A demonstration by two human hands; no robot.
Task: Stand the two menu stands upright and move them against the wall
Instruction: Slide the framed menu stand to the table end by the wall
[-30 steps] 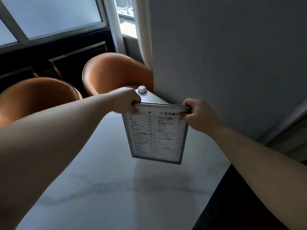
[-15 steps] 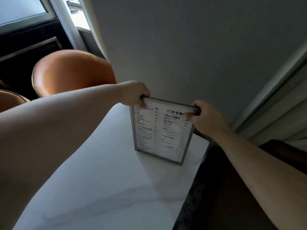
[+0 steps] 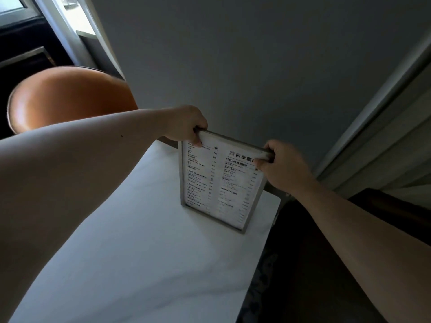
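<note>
A metal-framed menu stand (image 3: 219,185) with a printed white menu page stands upright on the far end of the white marble table (image 3: 144,252), its bottom edge resting on the tabletop. My left hand (image 3: 186,124) grips its top left corner. My right hand (image 3: 279,166) grips its top right corner. The grey wall (image 3: 245,66) rises just behind the stand. I see only this one stand; anything behind it is hidden.
An orange round-backed chair (image 3: 70,99) sits at the table's far left. A window with a white curtain (image 3: 77,26) is at the top left. Dark floor (image 3: 314,264) lies past the table's right edge, with a pale door frame (image 3: 384,127) beyond.
The menu stand came down from the air onto the tabletop and moved toward the wall, both hands still on its top corners. The view swung right, hiding the white button device.
</note>
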